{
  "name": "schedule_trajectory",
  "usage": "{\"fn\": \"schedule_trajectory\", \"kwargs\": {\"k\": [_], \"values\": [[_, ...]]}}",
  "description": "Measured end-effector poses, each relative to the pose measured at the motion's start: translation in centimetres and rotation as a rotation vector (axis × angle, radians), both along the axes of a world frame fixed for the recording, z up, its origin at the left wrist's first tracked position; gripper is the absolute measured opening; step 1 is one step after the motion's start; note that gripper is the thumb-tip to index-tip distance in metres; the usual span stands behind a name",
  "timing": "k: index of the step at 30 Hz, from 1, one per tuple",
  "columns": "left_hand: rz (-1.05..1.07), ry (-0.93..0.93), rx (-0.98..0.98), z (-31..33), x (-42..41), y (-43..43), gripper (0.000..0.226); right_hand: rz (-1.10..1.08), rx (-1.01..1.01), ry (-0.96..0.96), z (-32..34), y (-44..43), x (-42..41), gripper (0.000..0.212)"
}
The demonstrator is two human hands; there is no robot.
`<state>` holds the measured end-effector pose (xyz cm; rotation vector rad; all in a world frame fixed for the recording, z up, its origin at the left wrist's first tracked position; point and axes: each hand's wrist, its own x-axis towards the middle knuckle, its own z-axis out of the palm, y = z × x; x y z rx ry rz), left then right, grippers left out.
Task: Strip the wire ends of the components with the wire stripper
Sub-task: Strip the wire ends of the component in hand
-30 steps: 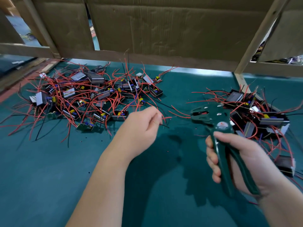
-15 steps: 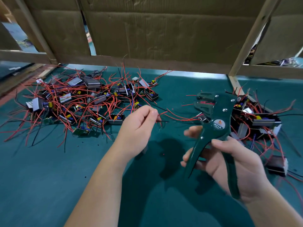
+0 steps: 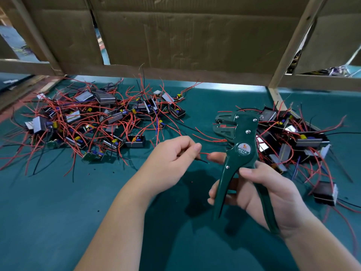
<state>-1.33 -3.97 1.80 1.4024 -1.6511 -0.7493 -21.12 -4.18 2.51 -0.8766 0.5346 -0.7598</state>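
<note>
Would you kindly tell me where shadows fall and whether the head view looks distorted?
Head view: the left hand, right hand and stripper cast a dark shadow on the mat beneath them; light glares along the mat's far edge; the posts splay outward, wide-angle distortion.

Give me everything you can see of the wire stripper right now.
The wire stripper is dark green, apparently plastic-bodied, with silver rivets and a round label reading W01A. The right hand grips it upright above the green mat, thumb across one handle and fingers round the other; the handles are spread. Its jaws stand open, facing left, with a red part showing inside and no wire in them. The left hand pinches wires lower down, short of the jaws.
</note>
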Motion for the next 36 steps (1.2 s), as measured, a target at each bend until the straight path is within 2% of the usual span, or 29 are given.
{"fn": "schedule_trajectory", "kwargs": {"k": [4,8,13,17,22,26,32,36], "values": [[0.002,-0.006,-0.009,0.0,0.1,0.1,0.028,-0.019,-0.008,-0.019,0.0,0.1,0.2,0.051],[0.025,0.016,-0.015,-0.1,0.4,0.1,0.028,-0.118,0.027,0.004,0.1,0.0,0.2,0.061],[-0.003,-0.005,-0.005,-0.3,0.1,0.0,0.027,-0.007,0.013,-0.044,0.4,0.2,0.3,0.077],[-0.011,-0.019,-0.004,-0.6,0.0,-0.1,0.027,-0.042,0.033,-0.046,-0.2,0.3,0.6,0.062],[0.012,-0.041,-0.018,-0.6,-0.2,-0.2,0.027,-0.165,0.012,-0.069,-0.4,0.4,1.0,0.06],[0.084,0.062,-0.042,-0.3,0.6,-0.2,0.028,-0.257,-0.017,-0.103,0.0,-0.2,0.3,0.053],[-0.002,0.071,-0.057,-0.4,-0.3,-0.1,0.022,-0.126,0.024,-0.091,-0.1,0.0,0.3,0.059],[0.045,0.087,-0.143,-0.2,-0.2,-0.1,0.021,-0.091,0.041,-0.117,-0.4,0.4,0.8,0.064]]}}
